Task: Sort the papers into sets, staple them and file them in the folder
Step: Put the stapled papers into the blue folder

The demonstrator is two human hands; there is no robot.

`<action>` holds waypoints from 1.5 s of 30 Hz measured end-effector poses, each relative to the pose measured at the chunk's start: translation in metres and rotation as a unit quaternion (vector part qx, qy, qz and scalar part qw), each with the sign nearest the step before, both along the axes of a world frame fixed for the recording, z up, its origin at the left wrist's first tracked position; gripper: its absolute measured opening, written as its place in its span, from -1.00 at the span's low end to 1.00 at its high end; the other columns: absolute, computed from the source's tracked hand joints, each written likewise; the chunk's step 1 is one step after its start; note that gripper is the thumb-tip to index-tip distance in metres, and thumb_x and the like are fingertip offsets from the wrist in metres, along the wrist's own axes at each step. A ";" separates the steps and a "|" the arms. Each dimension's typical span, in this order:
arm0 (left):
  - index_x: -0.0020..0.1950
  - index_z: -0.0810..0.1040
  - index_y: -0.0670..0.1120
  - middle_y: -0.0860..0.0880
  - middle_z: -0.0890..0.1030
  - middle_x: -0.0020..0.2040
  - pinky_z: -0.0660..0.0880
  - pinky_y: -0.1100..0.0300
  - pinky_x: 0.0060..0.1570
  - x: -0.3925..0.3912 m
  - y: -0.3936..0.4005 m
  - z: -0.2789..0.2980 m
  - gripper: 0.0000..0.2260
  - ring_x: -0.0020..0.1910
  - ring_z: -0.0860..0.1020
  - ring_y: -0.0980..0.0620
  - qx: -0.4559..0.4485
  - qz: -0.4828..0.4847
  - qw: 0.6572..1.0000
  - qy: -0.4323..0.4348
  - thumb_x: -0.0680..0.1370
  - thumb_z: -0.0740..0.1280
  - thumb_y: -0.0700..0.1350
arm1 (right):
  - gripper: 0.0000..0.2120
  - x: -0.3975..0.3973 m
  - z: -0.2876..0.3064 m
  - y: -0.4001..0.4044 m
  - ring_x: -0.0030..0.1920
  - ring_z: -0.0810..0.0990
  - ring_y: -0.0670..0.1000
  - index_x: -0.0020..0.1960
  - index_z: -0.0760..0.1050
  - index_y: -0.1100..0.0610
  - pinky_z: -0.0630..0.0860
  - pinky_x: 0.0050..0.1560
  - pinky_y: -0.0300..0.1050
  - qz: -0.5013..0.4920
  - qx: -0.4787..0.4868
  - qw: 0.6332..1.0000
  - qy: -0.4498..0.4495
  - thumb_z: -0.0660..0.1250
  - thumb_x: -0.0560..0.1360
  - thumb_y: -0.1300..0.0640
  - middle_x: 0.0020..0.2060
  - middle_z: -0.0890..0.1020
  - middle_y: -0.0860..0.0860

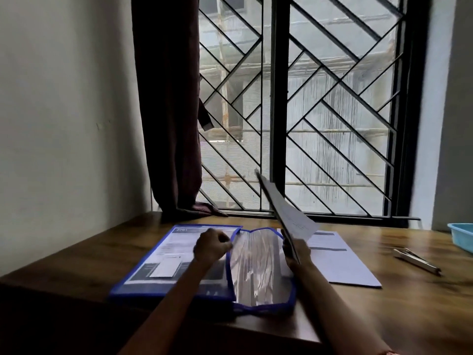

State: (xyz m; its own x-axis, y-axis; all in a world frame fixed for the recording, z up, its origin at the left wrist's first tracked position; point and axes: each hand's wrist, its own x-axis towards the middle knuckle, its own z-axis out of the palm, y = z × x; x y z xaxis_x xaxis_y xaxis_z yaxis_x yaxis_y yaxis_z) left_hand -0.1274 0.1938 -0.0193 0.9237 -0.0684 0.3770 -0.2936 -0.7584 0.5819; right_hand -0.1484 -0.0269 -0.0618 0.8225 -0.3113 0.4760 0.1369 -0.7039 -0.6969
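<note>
Both hands at the open folder [143, 272] on the worktop [384, 303].
Left hand [210, 248] pinches the clear sleeve [258, 267]; right hand [297, 252] grips a raised paper set [289, 216]. More papers [340, 262] lie right, stapler [416, 260] beyond.

What I can't make out

My right hand [297, 249] covers the lower end of the blurred paper set [286, 216]; the blue tray [462, 235] at the surface's [384, 316] far right edge is cut off; the print on the filed sheet [176, 249] is unreadable.

I see my left hand [211, 245] pinching the blue folder's [143, 267] clear flap [258, 267] while my right hand [297, 252] grips a tilted set of papers [289, 219].
</note>
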 end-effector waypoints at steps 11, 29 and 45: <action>0.14 0.54 -0.16 -0.14 0.57 0.15 0.45 0.14 0.00 -0.005 0.003 0.024 -0.54 0.15 0.54 -0.10 0.244 0.117 0.961 -0.047 0.45 0.33 0.18 | -0.87 0.010 0.001 -0.006 -0.10 0.55 0.01 -0.03 0.47 0.12 0.45 -0.25 -0.25 0.013 0.123 0.987 0.105 0.18 0.59 0.11 -0.12 0.57 0.07; -0.44 0.44 -0.16 -0.05 0.44 -0.50 0.29 0.42 -0.63 0.009 0.072 0.066 -0.66 -0.54 0.40 0.08 0.070 0.007 0.997 0.026 0.55 0.29 -0.14 | -0.85 -0.047 0.009 0.012 -0.25 0.53 -0.08 -0.13 0.52 0.14 0.48 -0.16 -0.24 0.236 0.295 0.913 0.155 0.33 0.51 0.06 -0.26 0.53 0.03; -0.42 0.42 -0.10 -0.03 0.44 -0.45 0.37 0.35 -0.50 0.009 0.069 0.055 -0.70 -0.47 0.43 0.08 0.046 -0.022 0.995 0.091 0.53 0.27 -0.19 | -0.89 -0.008 0.021 0.002 -0.28 0.51 0.03 -0.02 0.47 0.23 0.38 -0.37 -0.18 0.128 0.274 0.930 0.210 0.31 0.49 0.20 -0.16 0.52 0.11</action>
State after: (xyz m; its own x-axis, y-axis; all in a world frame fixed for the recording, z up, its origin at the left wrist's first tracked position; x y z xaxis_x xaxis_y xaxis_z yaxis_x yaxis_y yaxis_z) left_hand -0.1185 0.2632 0.0354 0.9714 -0.1367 0.1941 -0.2238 -0.7994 0.5575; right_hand -0.1567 -0.0246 -0.0404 0.9805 -0.1806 -0.0771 -0.1149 -0.2097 -0.9710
